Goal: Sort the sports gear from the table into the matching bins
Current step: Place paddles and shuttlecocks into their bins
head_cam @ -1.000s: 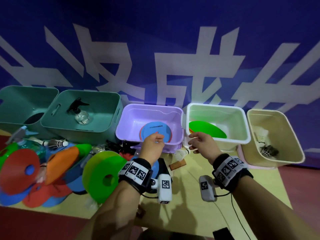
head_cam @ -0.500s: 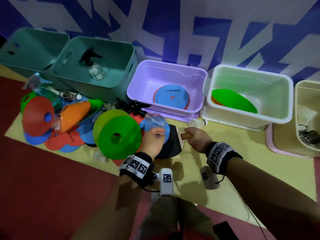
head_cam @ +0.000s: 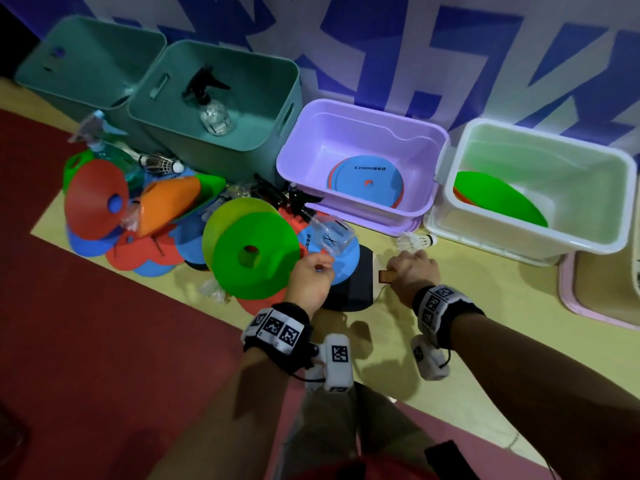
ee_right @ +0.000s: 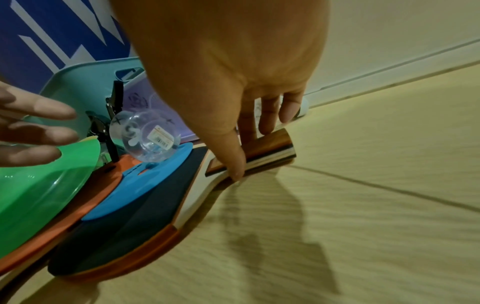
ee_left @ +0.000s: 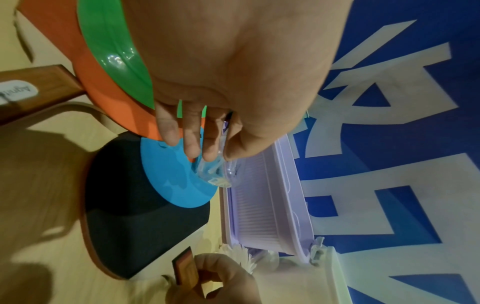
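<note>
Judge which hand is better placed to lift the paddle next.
Right. The right hand already has thumb and fingers around the paddle handle; the left hand is at the clear bottle.

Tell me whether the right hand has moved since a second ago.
Yes. The right hand came down from the white bin's front rim to the paddle handle on the table.

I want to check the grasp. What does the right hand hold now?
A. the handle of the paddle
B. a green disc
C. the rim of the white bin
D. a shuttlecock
A: the right hand curls its fingers and thumb round the wooden handle of the paddle; the shuttlecock lies apart.
</note>
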